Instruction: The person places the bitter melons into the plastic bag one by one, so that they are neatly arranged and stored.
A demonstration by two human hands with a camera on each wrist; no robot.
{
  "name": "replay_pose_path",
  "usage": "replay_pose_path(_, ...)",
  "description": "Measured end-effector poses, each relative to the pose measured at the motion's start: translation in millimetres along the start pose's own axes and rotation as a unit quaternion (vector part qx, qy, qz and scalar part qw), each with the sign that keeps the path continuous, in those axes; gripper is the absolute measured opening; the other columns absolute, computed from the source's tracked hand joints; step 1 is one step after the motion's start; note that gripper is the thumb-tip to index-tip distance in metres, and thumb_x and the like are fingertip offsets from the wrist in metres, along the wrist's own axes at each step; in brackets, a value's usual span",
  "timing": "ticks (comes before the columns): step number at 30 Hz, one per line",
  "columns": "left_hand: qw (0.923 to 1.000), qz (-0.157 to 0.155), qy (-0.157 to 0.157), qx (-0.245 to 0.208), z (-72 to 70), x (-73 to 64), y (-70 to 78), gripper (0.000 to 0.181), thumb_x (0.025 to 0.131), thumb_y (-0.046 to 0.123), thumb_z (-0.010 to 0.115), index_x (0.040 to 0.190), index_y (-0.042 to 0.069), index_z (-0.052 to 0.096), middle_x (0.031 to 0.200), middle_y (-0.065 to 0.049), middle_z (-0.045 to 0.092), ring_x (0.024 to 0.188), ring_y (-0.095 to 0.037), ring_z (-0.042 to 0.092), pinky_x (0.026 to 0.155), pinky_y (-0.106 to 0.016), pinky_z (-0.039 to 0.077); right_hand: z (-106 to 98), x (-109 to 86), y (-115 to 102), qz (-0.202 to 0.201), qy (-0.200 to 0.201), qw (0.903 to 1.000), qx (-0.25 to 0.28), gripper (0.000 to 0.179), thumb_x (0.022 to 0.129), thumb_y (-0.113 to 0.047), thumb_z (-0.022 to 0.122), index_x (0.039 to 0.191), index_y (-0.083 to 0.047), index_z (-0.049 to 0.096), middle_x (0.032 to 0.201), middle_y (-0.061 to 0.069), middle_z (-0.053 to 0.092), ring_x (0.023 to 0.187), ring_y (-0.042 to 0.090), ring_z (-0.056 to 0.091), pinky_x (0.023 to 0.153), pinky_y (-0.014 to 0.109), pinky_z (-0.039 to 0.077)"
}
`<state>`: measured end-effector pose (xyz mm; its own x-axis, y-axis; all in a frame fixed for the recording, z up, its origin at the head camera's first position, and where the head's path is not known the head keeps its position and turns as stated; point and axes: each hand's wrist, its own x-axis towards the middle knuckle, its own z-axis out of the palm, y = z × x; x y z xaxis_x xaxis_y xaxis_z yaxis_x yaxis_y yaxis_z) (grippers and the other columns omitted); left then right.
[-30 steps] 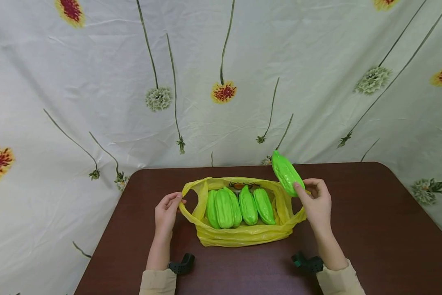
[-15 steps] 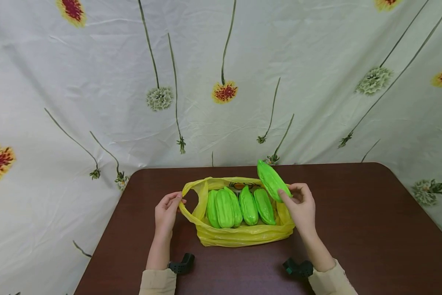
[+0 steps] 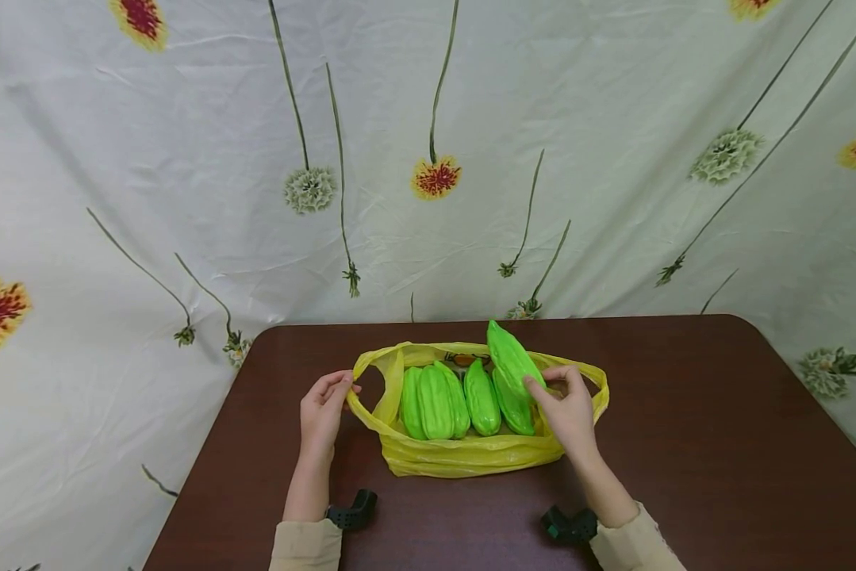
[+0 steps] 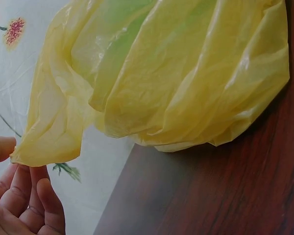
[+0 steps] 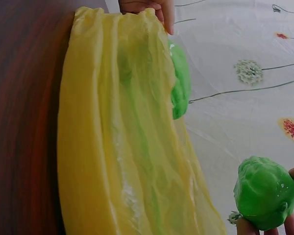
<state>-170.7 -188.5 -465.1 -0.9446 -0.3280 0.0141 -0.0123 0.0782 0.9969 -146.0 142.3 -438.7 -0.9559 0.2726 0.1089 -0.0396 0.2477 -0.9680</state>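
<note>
A yellow plastic bag [image 3: 463, 460] stands on the table with its mouth spread, and several bright green, ridged bitter melons [image 3: 435, 403] lie side by side inside. My left hand [image 3: 323, 408] pinches the bag's left handle loop; the left wrist view shows thumb and fingertips on the gathered plastic [image 4: 49, 142]. Over the right part of the opening, my right hand [image 3: 570, 408] holds another bitter melon [image 3: 511, 353] by its lower end, tilted with its tip up and to the left. That melon [image 5: 264, 191] appears end-on between thumb and fingers in the right wrist view.
The bag's right handle loop [image 3: 599, 388] stands up behind my right hand. The dark brown table [image 3: 713, 444] ends at a back edge against a white cloth [image 3: 613, 119] printed with flowers. Each wrist wears a black camera mount [image 3: 352, 510].
My right hand has moved left and slightly down, bringing the bitter melon over the bag's opening. The right handle loop now shows behind it. My left hand keeps its place on the left handle.
</note>
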Motion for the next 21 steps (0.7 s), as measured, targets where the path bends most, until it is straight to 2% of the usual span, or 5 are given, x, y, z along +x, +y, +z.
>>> replay_pose_path(6,1.0,0.002,0.002,0.003,0.0,0.5,-0.7,0.028,0.094,0.024,0.059,0.108,0.001,0.065,0.075,0.007,0.066,0.076,-0.009,0.06,0.068,-0.024,0.047,6,-3.4,5,-0.013,-0.009,0.998,-0.061,0.03,0.085,-0.024,0.069,0.099,-0.003,0.052,0.104,0.013,0.055,0.096,0.025,0.058,0.076,0.03,0.048)
replay_pose_path(15,1.0,0.0,0.003,0.004,-0.1,-1.0,1.7,0.029,0.094,0.025,0.058,0.11,0.001,0.065,0.078,0.003,0.067,0.077,-0.01,0.06,0.07,-0.026,0.047,11,-5.0,13,0.006,-0.031,0.9936,-0.109,0.034,0.088,-0.031,0.064,0.105,-0.005,0.05,0.106,0.014,0.055,0.1,0.026,0.055,0.079,0.039,0.044)
replay_pose_path(21,1.0,0.002,0.004,0.005,-0.5,-1.6,2.6,0.029,0.094,0.025,0.059,0.109,0.001,0.065,0.079,0.001,0.067,0.076,-0.009,0.06,0.069,-0.025,0.048,14,-6.1,17,-0.013,-0.031,0.9903,-0.135,0.034,0.089,-0.032,0.064,0.102,-0.004,0.05,0.104,0.014,0.054,0.098,0.027,0.056,0.079,0.04,0.044)
